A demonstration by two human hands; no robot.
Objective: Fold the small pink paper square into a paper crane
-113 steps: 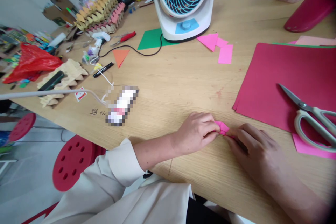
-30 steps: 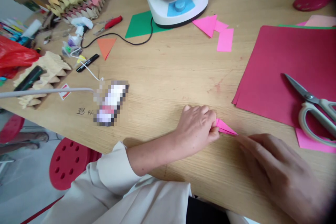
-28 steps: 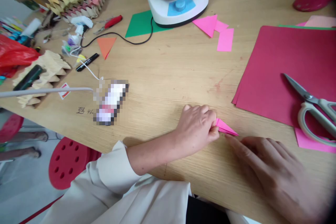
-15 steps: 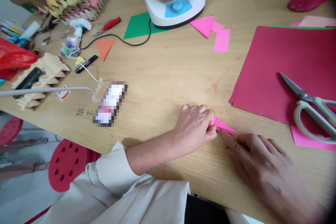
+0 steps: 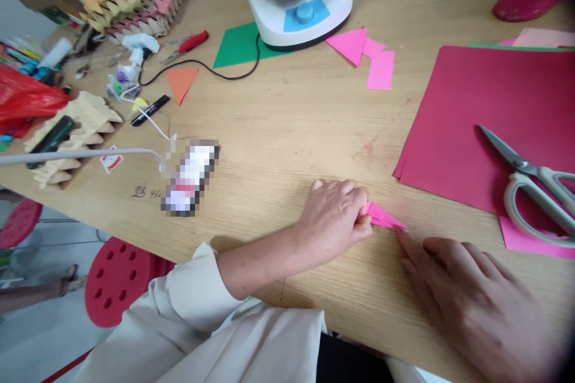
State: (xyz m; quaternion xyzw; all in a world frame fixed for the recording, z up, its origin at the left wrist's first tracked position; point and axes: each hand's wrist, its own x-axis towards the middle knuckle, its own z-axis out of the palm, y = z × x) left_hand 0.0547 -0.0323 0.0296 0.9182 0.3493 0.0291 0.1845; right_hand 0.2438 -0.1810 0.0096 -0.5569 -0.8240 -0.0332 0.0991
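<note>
1. Head view: the folded pink paper (image 5: pixel 385 218) lies on the bench (image 5: pixel 287 143) between the two hands, its narrow point aimed at the right one and its wider end tucked under the left.
2. The left hand (image 5: pixel 335 212) is curled closed, its fingers clamping that wider end against the wood. This looks like the right anchor: a firm, low hold should stop the layers sliding over each other.
3. The right hand (image 5: pixel 471 293) has its index finger (image 5: pixel 415 254) stretched to the paper's point, the thumb a narrow gap away and nothing visibly gripped between them. How hard it presses, I cannot tell.
4. The step in hand seems to be creasing. A flat fingertip or nail, drawn steadily along the edge from the anchor out to the point, would likely set the fold cleanest.
5. The thin point is probably the easiest part to crumple, so lighter pressure suits it there.
6. Check that the edges meet before pressing hard; a crooked crease is difficult to undo.
7. The scissors (image 5: pixel 521 164) rest on the red sheets (image 5: pixel 476 90), well apart from the paper, leaving bare wood around the fold to press against.
</note>
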